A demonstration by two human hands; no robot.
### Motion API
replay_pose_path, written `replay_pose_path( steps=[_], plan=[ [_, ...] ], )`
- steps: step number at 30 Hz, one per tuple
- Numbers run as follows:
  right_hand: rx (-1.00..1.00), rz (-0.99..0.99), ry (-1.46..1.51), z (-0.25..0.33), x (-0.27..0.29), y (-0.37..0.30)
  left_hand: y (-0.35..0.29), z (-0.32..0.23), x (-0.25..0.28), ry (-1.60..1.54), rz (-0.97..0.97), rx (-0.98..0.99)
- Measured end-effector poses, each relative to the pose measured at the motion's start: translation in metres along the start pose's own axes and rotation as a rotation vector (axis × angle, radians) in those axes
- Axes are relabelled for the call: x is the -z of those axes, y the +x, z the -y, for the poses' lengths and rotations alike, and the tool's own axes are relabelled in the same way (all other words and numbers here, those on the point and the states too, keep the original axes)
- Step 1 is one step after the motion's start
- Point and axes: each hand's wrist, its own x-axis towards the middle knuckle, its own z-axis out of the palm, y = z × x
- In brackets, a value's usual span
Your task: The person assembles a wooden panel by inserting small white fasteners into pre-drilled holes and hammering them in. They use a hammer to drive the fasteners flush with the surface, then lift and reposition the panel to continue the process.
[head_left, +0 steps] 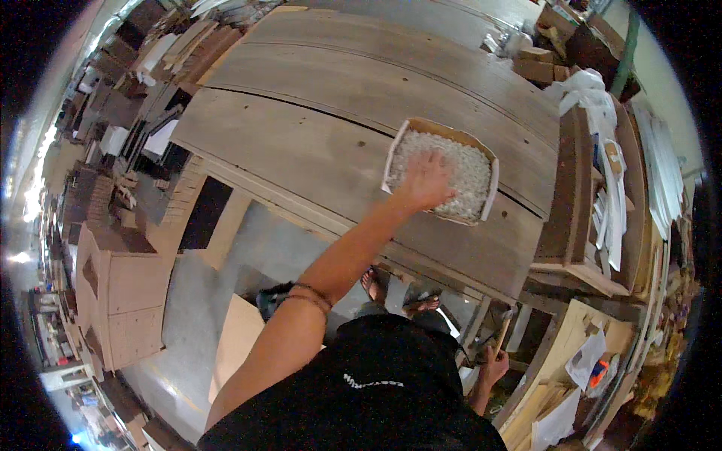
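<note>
My left hand [429,182] reaches over the table and rests, palm down, on small whitish pieces [466,161] that fill a shallow cardboard box [492,188]. Its fingers look spread and are slightly blurred; I see nothing gripped in them. The pieces are too small to name. Low at my right side, beside the table's near corner, my right hand [492,368] is closed around a slim, light wooden stick-like thing [503,332] that points upward. What kind of tool it is, I cannot tell.
The box stands on a large plank table [301,143]. To the right is a wooden bin [571,188] with white strips and plastic. Below it, a tray [602,338] holds papers and wood. Brown cartons [124,293] and stacked boards stand left. My feet are under the table's near edge.
</note>
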Motion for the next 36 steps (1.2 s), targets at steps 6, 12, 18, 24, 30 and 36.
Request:
replay_pose_path(
  steps=[6,12,18,24,30,36],
  plan=[
    [-0.139,-0.079,-0.048,-0.026,0.004,-0.032,0.007,-0.003,-0.02,-0.062,-0.063,0.028],
    [-0.137,-0.257,-0.141,-0.028,0.003,-0.032,0.008,-0.015,-0.009,-0.085,-0.118,0.015],
    [0.116,-0.222,-0.04,0.061,0.018,0.042,-0.052,-0.006,0.015,-0.177,-0.555,0.095],
    [0.171,0.033,0.103,0.133,-0.023,0.124,-0.081,0.011,0.015,-0.485,-0.441,0.869],
    [0.262,0.113,0.073,0.215,-0.063,0.154,-0.039,0.003,0.04,-0.843,-0.483,0.937],
    [0.312,0.086,-0.009,0.263,-0.109,0.197,0.016,0.099,-0.033,-0.644,-0.607,0.733]
  ],
)
